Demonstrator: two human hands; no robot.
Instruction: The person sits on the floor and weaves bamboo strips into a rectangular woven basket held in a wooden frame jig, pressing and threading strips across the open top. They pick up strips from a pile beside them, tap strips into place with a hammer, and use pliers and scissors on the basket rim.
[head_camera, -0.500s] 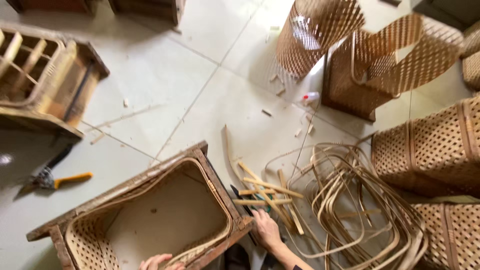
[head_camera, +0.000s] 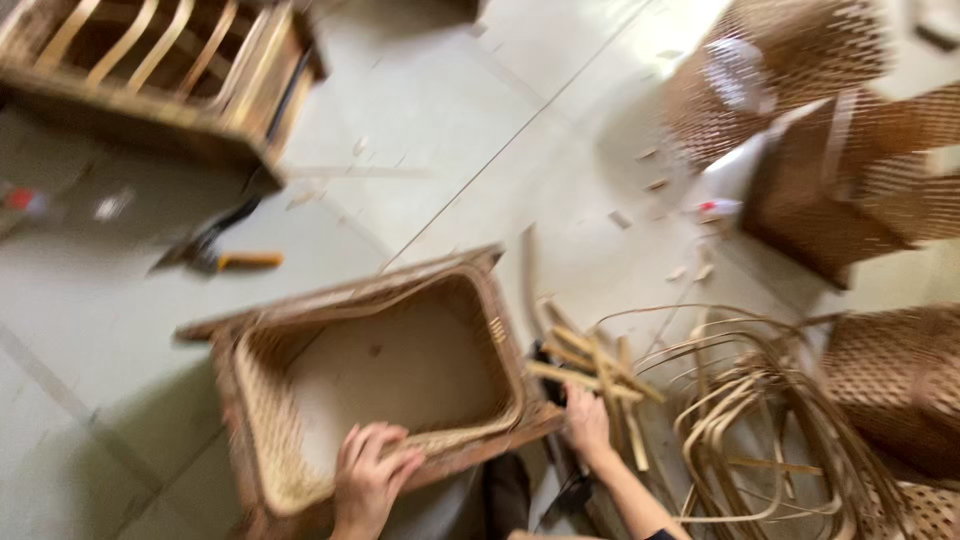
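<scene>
A rectangular wooden-framed basket (head_camera: 300, 330) with woven cane walls sits on the tiled floor in front of me, open side up. My left hand (head_camera: 368, 478) rests on its near rim, fingers spread over the weave. My right hand (head_camera: 586, 425) reaches to the right of the basket, touching a pile of short flat cane sticks (head_camera: 590, 365) on the floor. Whether it grips one is blurred. A dark tool (head_camera: 545, 360) lies by the basket's corner next to that hand.
Loose coils of cane strips (head_camera: 760, 420) lie on the right. Woven baskets (head_camera: 900, 380) and woven frames (head_camera: 830, 190) stand at the right and far right. A slatted wooden frame (head_camera: 170, 70) is at top left, with orange-handled pliers (head_camera: 215, 258) on the floor.
The view has swung and come closer. My left hand has moved up onto the basket's near rim. My right hand stays by the cane sticks.
</scene>
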